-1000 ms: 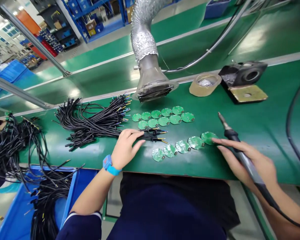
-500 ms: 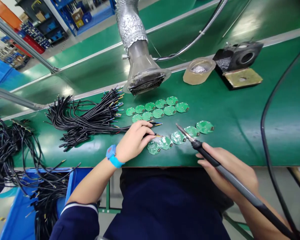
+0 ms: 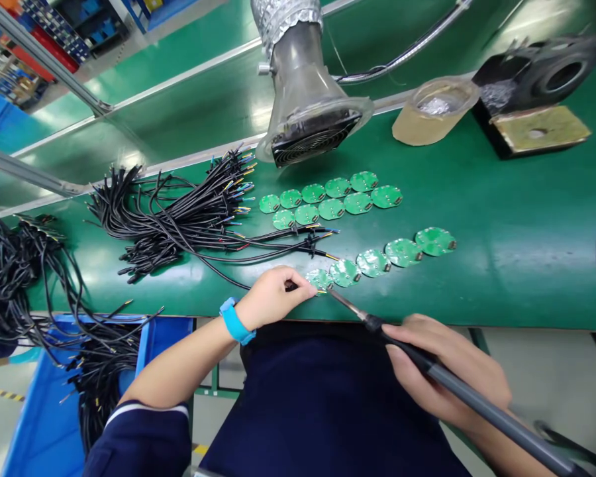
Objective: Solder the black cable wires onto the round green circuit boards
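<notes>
My left hand pinches a black cable close to its stripped end, whose coloured wire tips lie at the edge of the nearest round green circuit board. In my right hand is a soldering iron, held like a pen. Its metal tip points left and sits at that same board, beside the wire ends; whether it touches them I cannot tell. Several more green boards run in a slanting row to the right. Loose cable ends lie just behind my left hand.
Two rows of green boards lie farther back under a fume extractor hood. A big bundle of black cables covers the left. A tape roll and an iron stand are at back right. A blue bin holds cables below.
My left hand has come nearer the table's front edge with a cable in its pinch. The soldering iron's tip has moved left and down to the nearest board. The view has shifted.
</notes>
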Demonstrator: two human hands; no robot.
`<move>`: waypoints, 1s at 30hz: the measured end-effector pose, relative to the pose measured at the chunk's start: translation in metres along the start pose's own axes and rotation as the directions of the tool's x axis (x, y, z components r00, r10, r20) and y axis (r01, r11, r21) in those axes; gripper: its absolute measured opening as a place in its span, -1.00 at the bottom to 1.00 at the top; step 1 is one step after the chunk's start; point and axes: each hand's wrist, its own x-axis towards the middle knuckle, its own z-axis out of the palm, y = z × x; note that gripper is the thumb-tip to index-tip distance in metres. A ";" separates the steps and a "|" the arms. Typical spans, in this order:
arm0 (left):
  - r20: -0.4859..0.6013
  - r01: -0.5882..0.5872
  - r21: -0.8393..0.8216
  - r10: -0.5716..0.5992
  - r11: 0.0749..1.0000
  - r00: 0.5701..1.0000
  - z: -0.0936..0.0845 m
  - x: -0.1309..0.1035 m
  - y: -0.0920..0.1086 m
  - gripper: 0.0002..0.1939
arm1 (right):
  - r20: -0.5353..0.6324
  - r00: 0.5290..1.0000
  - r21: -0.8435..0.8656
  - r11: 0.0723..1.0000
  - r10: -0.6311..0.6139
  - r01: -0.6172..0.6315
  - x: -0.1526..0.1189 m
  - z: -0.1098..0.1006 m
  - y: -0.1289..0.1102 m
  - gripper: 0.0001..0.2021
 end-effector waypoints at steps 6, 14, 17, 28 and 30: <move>-0.184 -0.195 0.172 0.226 0.965 0.957 0.019 -0.009 -0.004 -0.91 | -0.025 1.000 0.059 0.998 -0.018 0.020 0.002 0.003 -0.002 -0.81; -0.268 -0.282 0.251 0.347 0.926 0.899 0.031 -0.013 -0.012 -0.92 | -0.014 1.000 0.102 0.995 -0.019 0.020 0.001 0.009 0.001 -0.83; -0.301 -0.290 0.265 0.364 0.920 0.881 0.033 -0.013 -0.013 -0.94 | -0.007 1.000 0.129 0.991 -0.022 0.023 0.002 0.010 0.000 -0.81; -0.301 -0.295 0.271 0.372 0.916 0.878 0.033 -0.013 -0.015 -0.96 | 0.006 0.999 0.133 0.991 -0.031 0.030 0.000 0.010 0.000 -0.78; -0.295 -0.289 0.267 0.363 0.919 0.884 0.032 -0.012 -0.014 -0.95 | 0.009 1.000 0.121 0.992 -0.021 0.020 -0.002 0.009 0.000 -0.77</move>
